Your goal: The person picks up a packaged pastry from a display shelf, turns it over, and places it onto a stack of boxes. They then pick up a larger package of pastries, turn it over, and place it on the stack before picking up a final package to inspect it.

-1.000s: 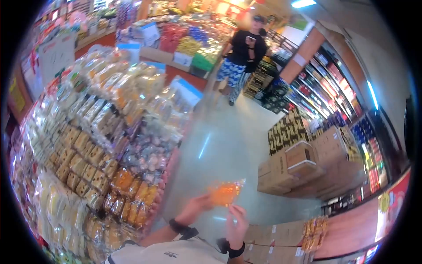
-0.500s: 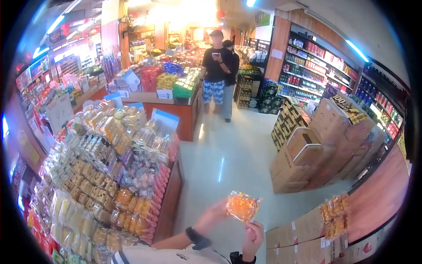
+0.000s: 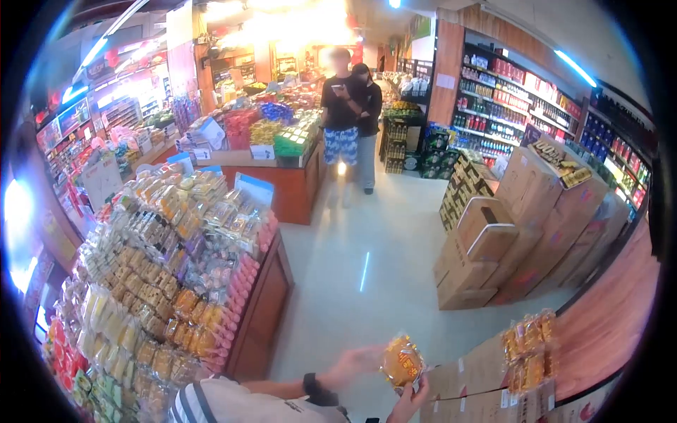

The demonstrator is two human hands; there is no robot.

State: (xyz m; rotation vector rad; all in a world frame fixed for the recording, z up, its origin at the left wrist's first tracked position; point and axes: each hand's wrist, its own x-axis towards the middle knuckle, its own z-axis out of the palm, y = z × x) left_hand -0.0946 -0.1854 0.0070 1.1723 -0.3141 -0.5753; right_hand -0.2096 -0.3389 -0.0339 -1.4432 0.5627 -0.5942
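Note:
A round golden-brown bun in a clear wrapper with red and yellow print [image 3: 403,362] is held up low in the middle of the view. My right hand [image 3: 410,400] grips its lower edge, thumb and fingers closed on the wrapper. Motion smears my left hand [image 3: 355,366], which reaches in from the left and meets or nearly meets the bun's left side; its fingers are not clear. A dark band [image 3: 319,390] circles my left wrist. To the left, a sloped display [image 3: 255,321] carries rows of wrapped cakes and buns [image 3: 185,305].
Cartons [image 3: 465,381] topped with bagged golden snacks [image 3: 529,349] stand at lower right. Tall stacked boxes [image 3: 525,218] rise behind them. Two people [image 3: 343,106] [image 3: 368,127] stand in the aisle [image 3: 338,268] ahead. Bottle shelves [image 3: 511,99] line the right wall.
The wrapped bun and my right hand have moved slightly right and down, and the bun has turned. My left hand has also shifted right and lower. The camera view has moved a little.

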